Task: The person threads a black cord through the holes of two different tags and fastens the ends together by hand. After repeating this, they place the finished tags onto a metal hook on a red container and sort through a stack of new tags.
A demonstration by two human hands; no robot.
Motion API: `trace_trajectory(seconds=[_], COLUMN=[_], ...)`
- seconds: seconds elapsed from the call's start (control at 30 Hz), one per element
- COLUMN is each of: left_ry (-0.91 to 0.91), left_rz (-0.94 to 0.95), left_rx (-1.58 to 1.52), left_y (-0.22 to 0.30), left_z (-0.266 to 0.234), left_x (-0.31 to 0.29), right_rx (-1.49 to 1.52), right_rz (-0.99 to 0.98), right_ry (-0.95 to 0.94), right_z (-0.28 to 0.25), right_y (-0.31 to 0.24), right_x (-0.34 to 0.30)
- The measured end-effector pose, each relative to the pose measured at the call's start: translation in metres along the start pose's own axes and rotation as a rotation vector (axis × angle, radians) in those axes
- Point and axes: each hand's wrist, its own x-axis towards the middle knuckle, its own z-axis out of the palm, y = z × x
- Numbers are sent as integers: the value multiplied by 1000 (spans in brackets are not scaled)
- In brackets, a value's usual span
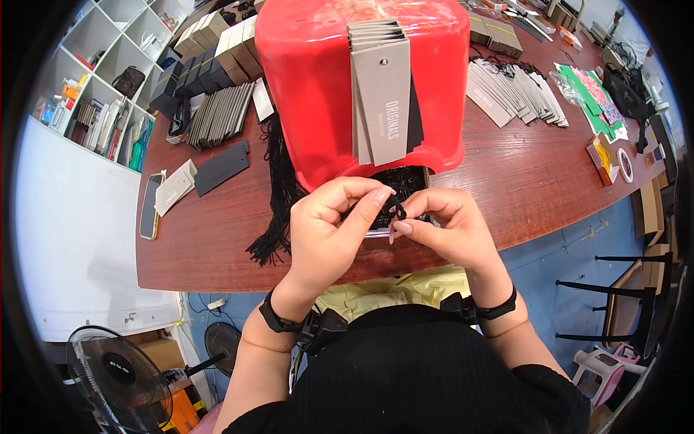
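Observation:
Between my two hands, near the table's front edge, is a black cord bent into a small loop. My left hand pinches one side of it with thumb and forefinger. On the other side my right hand has its thumb and fingers closed round the cord. Just beneath, partly hidden by my hands, stands an open box of small black pieces. Behind it, a stack of grey hang tags with punched holes leans on the front of an upturned red plastic tub.
A bundle of black cords hangs beside the tub's left side. Loose tags and a phone lie at the left. Strung tags fan out at the right, near an orange box. A fan stands lower left.

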Motion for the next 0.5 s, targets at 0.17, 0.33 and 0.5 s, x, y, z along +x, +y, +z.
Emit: trace_trajectory(seconds=[0.17,0.33,0.5], left_ry=[35,-28,-79], left_rz=[6,-49,-57], left_rx=[-34,-73,70], left_y=[-3,2,4], left_z=[1,0,1], left_x=[1,0,1], right_rx=[-2,-207,-425], right_rz=[43,-101,-292], right_ry=[-78,-143,34], right_z=[-3,-11,-20], right_y=[-2,-3,-11], right_x=[-1,3,7])
